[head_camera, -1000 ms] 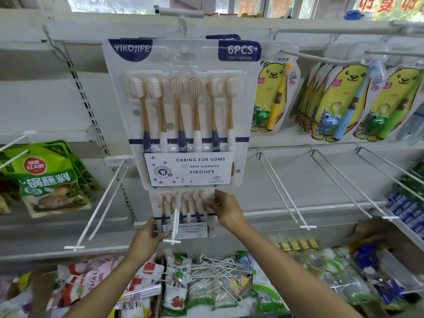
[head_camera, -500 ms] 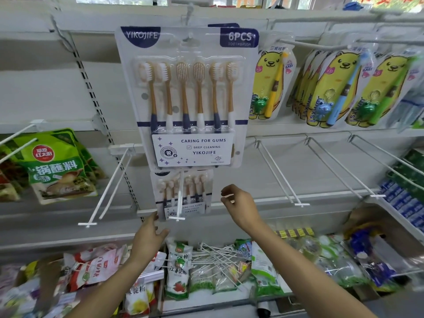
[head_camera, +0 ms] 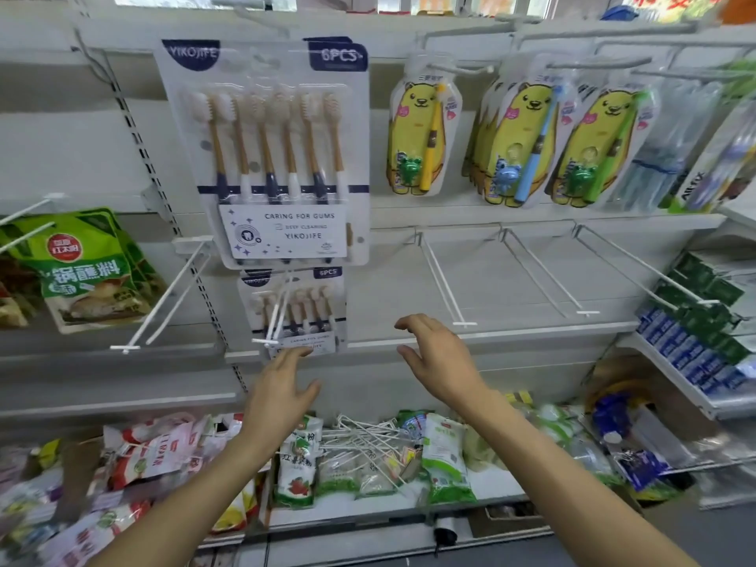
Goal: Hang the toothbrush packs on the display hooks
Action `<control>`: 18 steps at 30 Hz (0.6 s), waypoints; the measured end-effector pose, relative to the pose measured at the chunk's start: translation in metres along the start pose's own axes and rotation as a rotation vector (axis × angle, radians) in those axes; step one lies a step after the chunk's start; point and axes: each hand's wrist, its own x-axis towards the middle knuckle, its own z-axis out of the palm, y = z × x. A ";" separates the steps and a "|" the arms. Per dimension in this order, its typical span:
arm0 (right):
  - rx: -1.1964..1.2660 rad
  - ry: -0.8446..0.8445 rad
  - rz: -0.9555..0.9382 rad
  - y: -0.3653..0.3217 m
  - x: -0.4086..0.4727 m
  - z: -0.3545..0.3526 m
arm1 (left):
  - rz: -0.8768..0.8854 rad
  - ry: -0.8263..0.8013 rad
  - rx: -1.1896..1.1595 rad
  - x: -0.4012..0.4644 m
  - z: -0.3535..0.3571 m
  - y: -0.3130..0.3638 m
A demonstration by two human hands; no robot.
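**Both hands free below the hung packs**

Head view: the lower toothbrush pack (head_camera: 295, 311) is hung on a white hook (head_camera: 275, 319), under the large pack (head_camera: 272, 153). Left hand (head_camera: 280, 392) and right hand (head_camera: 439, 356) are held spread, gripping nothing; the fingertips of the left lie at the pack's lower edge, judged steadying.

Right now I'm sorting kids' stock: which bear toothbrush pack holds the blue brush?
The middle bear pack: blue brush and blue toy. The left bear pack holds a yellow brush, the right one a green.

Green sauce packets (head_camera: 88, 272) hang left; snack bags (head_camera: 155, 456) below.
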 end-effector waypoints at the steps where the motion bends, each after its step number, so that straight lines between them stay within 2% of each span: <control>1: -0.023 -0.004 -0.020 0.003 -0.006 -0.008 | 0.025 0.012 0.038 -0.003 0.000 0.012; 10: -0.152 -0.020 -0.269 0.040 -0.063 -0.071 | 0.175 0.110 0.318 -0.037 -0.003 0.128; 18: -0.249 0.147 -0.420 0.075 -0.103 -0.141 | 0.240 0.240 0.459 -0.061 -0.018 0.236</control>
